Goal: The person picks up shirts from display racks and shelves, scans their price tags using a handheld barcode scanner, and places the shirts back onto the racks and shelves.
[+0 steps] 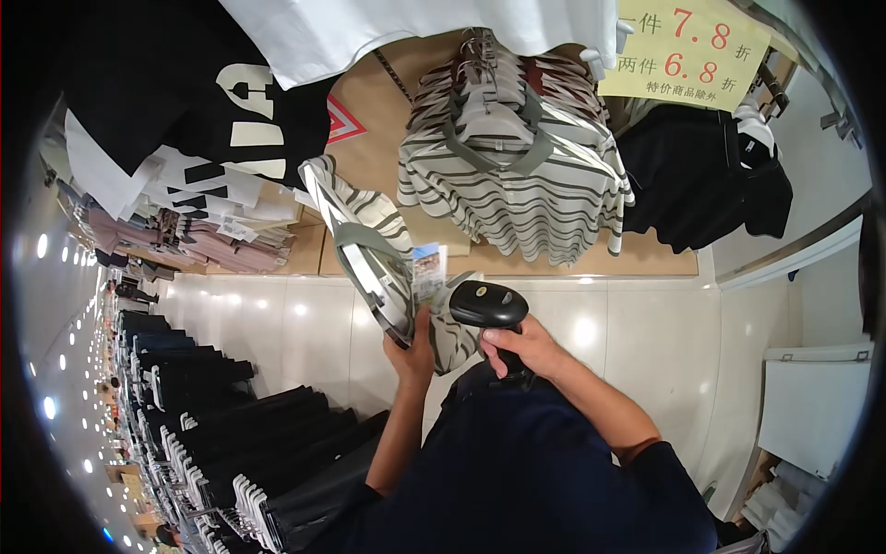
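Observation:
My left hand (413, 355) is closed on a striped polo shirt (374, 222) with a grey-green collar, lifted in front of me. A paper hang tag (428, 270) with a picture on it stands up at the thumb of that hand. My right hand (524, 349) grips the handle of a black barcode scanner (489, 305). The scanner's head is close to the tag, slightly to its right. Behind both hands, several matching striped polo shirts (517, 189) hang in a row on hangers.
A yellow sale sign (688, 46) hangs at upper right above black shirts (701, 175). At upper left hang a black printed T-shirt (198, 102) and folded pink clothes (221, 242). Racks of dark trousers (249, 429) line the lower left. A white box (812, 406) stands at right.

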### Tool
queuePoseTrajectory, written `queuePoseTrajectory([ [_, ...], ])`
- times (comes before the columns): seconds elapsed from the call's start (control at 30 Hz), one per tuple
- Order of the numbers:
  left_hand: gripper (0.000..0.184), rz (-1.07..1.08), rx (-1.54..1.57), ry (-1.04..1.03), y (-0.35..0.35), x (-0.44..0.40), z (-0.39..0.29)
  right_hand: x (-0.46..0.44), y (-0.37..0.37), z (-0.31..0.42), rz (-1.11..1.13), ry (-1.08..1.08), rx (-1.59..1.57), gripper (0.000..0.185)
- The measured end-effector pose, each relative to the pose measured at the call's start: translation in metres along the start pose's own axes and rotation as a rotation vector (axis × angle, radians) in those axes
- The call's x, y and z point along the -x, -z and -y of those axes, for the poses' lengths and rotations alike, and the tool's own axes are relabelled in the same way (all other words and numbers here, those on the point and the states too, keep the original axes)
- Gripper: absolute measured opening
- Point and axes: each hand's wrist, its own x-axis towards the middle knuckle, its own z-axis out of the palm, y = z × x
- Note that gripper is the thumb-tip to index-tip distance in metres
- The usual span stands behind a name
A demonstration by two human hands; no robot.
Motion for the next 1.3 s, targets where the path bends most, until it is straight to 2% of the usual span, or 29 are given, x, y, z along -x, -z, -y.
queuePoseTrajectory([
  [0.03, 0.031, 0.008, -0.049, 0.002, 0.005, 0.000, 0.005, 0.000, 0.001, -0.001, -0.005, 0.015, 0.029, 0.022],
  [0.07, 0.031, -0.002, 0.037, 0.078, 0.009, -0.003, 0.006, 0.000, 0.002, -0.003, -0.033, 0.035, 0.039, 0.021],
  [0.1, 0.033, 0.041, -0.051, 0.114, 0.022, -0.006, 0.020, -0.001, 0.015, -0.013, -0.020, 0.027, 0.052, 0.020],
  [0.17, 0.035, 0.065, -0.240, -0.007, 0.044, -0.017, 0.032, 0.004, 0.024, -0.016, -0.129, -0.029, 0.087, 0.019],
  [0.23, 0.032, 0.009, -0.261, 0.029, 0.069, -0.026, 0.044, 0.011, 0.038, -0.023, -0.191, -0.021, 0.176, 0.019],
  [0.37, 0.027, 0.095, -0.507, 0.185, 0.115, -0.036, 0.066, 0.027, 0.052, -0.025, -0.339, -0.094, 0.254, 0.017],
  [0.43, 0.028, 0.189, -0.685, 0.304, 0.123, -0.041, 0.075, 0.027, 0.058, -0.024, -0.390, -0.131, 0.281, 0.020],
  [0.6, 0.042, 0.346, -0.705, 0.313, 0.103, -0.067, 0.116, -0.001, 0.064, -0.015, -0.413, 0.003, 0.532, 0.040],
  [0.67, 0.047, 0.419, -0.812, 0.243, 0.092, -0.094, 0.129, -0.022, 0.065, -0.008, -0.380, 0.089, 0.693, 0.051],
  [0.77, 0.053, 0.501, -0.918, 0.165, 0.089, -0.145, 0.171, -0.068, 0.043, 0.034, -0.344, 0.222, 1.140, 0.055],
  [0.8, 0.055, 0.525, -0.945, 0.141, 0.085, -0.165, 0.174, -0.089, 0.038, 0.046, -0.318, 0.299, 1.169, 0.056],
  [0.93, 0.050, 0.461, -1.005, 0.250, 0.085, -0.238, 0.173, -0.164, 0.001, 0.102, -0.267, 0.418, 1.581, 0.050],
  [1.0, 0.051, 0.456, -0.992, 0.162, 0.091, -0.270, 0.185, -0.204, -0.011, 0.122, -0.222, 0.470, 1.735, 0.047],
  [1.03, 0.052, 0.454, -0.985, 0.115, 0.093, -0.285, 0.191, -0.226, -0.010, 0.123, -0.240, 0.467, 1.780, 0.045],
  [1.1, 0.052, 0.492, -0.979, 0.166, 0.093, -0.312, 0.207, -0.267, 0.006, 0.114, -0.280, 0.456, 1.870, 0.042],
  [1.17, 0.053, 0.534, -0.974, 0.217, 0.088, -0.334, 0.220, -0.285, 0.023, 0.106, -0.314, 0.269, 2.024, 0.040],
  [1.23, 0.051, 0.532, -0.859, 0.020, 0.082, -0.345, 0.230, -0.285, 0.027, 0.102, -0.307, 0.141, 2.105, 0.039],
  [1.3, 0.049, 0.593, -0.655, -0.124, 0.076, -0.350, 0.248, -0.272, 0.022, 0.100, -0.315, 0.143, 2.067, 0.037],
])
